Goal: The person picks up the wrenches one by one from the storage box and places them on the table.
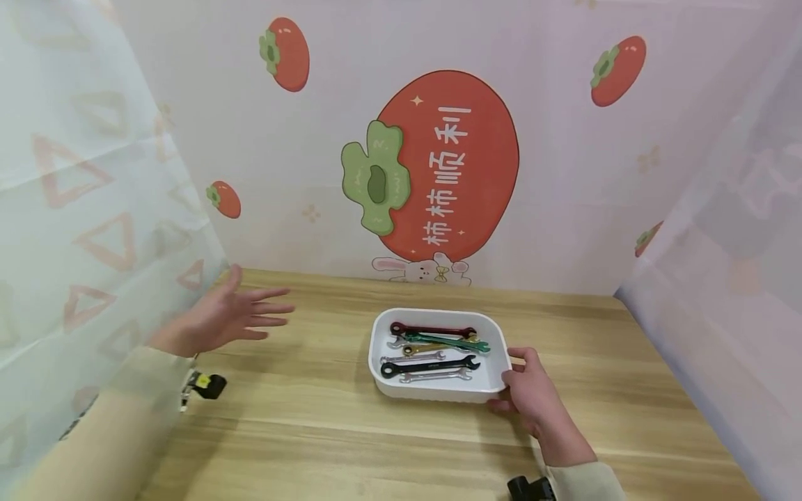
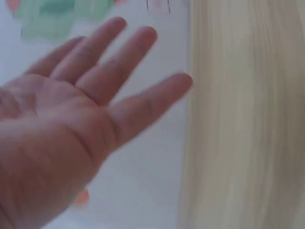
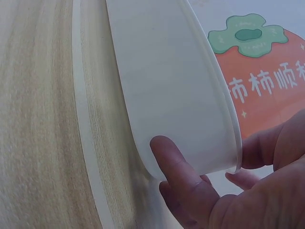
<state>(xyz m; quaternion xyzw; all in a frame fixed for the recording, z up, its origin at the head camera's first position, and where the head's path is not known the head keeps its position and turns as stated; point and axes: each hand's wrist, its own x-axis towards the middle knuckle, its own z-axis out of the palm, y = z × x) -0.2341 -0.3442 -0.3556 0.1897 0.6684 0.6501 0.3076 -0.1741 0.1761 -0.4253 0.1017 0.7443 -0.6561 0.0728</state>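
Observation:
A white plastic tray (image 1: 432, 394) with rounded corners is at the middle of the wooden table. Inside it lie several wrenches: a dark red one (image 1: 432, 330), a green one (image 1: 447, 342), a gold one (image 1: 421, 349), a black one (image 1: 431, 366) and silver ones, such as the one nearest the front (image 1: 435, 376). My right hand (image 1: 532, 393) grips the tray's right end, thumb and fingers round its corner and rim. In the right wrist view, a fingertip (image 3: 164, 145) lies against the tray's outer wall (image 3: 167, 81). My left hand (image 1: 228, 316) hovers left of the tray with spread fingers, holding nothing.
Behind the wooden table (image 1: 301, 431) stands a backdrop (image 1: 564, 174) printed with persimmons. Patterned sheets close off the left side (image 1: 94, 174) and right side (image 1: 739, 229). A small black device (image 1: 209, 386) is fixed at the left wrist, another (image 1: 531, 488) at the right.

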